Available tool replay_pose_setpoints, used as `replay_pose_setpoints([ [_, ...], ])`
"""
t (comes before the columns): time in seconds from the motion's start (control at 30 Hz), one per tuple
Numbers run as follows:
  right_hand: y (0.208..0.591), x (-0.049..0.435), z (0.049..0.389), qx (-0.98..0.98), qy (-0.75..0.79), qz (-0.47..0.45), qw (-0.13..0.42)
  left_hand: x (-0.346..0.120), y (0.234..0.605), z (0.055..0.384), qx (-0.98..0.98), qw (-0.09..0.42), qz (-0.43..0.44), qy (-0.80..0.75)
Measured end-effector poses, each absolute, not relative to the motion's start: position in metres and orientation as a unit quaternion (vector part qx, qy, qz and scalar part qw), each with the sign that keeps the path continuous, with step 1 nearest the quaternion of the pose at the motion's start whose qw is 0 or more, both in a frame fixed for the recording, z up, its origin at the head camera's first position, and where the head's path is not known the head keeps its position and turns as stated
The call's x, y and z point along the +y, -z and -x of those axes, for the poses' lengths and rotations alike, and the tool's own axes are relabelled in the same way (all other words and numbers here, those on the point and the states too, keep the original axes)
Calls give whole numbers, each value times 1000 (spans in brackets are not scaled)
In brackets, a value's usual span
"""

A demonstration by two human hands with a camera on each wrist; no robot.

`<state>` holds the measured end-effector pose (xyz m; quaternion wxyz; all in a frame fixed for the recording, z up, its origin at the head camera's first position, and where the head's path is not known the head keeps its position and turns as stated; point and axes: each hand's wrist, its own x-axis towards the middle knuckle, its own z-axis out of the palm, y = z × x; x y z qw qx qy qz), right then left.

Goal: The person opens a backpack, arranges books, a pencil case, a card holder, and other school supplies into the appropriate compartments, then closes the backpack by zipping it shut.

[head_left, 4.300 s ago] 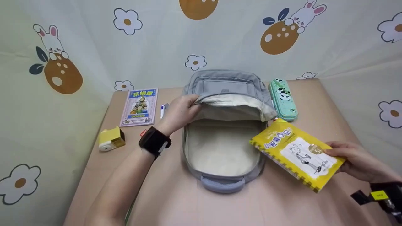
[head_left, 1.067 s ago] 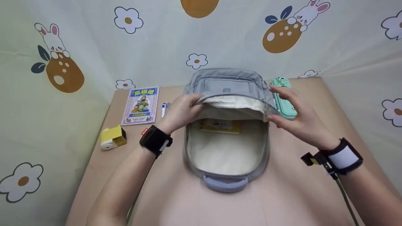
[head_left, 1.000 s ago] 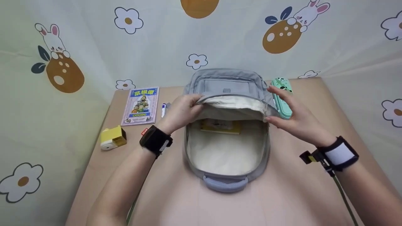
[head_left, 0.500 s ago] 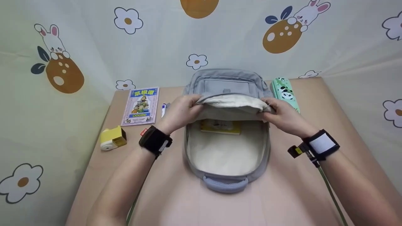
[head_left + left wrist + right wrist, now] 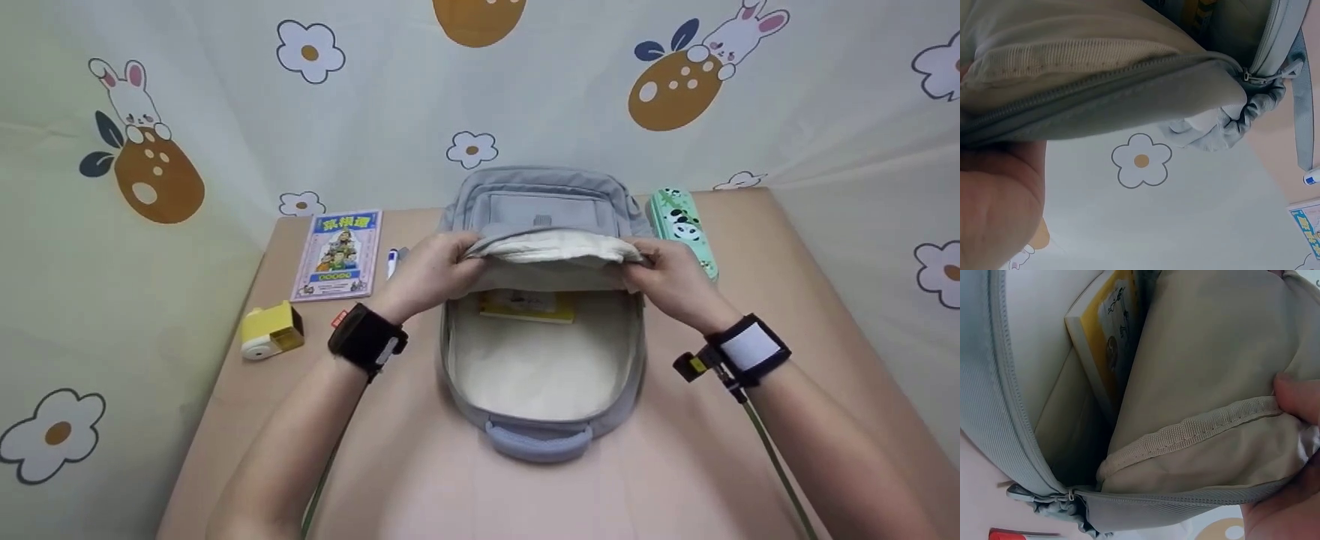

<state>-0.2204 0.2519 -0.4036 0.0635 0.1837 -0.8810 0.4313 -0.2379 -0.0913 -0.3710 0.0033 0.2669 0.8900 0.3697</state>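
A grey backpack point(image 5: 544, 206) lies on the table, its main compartment unzipped and its front flap folded back. My left hand point(image 5: 437, 271) pinches the flap's left edge. On the opposite side, my right hand point(image 5: 671, 277) grips the flap's right edge, with the thumb on the beige lining in the right wrist view. Inside the compartment rests a yellow book point(image 5: 529, 306), partly hidden under the flap; the right wrist view shows the book point(image 5: 1100, 337) leaning in the bag. The zipper point(image 5: 1129, 70) runs along the flap rim in the left wrist view.
A purple-bordered book point(image 5: 337, 255) lies at the table's back left, with a yellow pencil sharpener point(image 5: 271, 330) in front of it. A marker point(image 5: 392, 261) is partly hidden behind my left hand. A green panda pencil case point(image 5: 681, 229) sits right of the backpack. Patterned cloth surrounds the table.
The yellow book, earlier in my right hand, is now inside the backpack. My right hand then came to the flap's right edge and took hold of it. My left hand stays on the flap.
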Motion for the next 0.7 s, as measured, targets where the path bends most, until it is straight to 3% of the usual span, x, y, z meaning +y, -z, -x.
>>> replay_pose_setpoints([
  [0.47,402,250,222,-880,-439,-167,64,-123,369,230,862,92,-270,-419],
  [0.7,402,250,222,-879,-440,-173,66,-166,372,236,879,74,-202,-426],
])
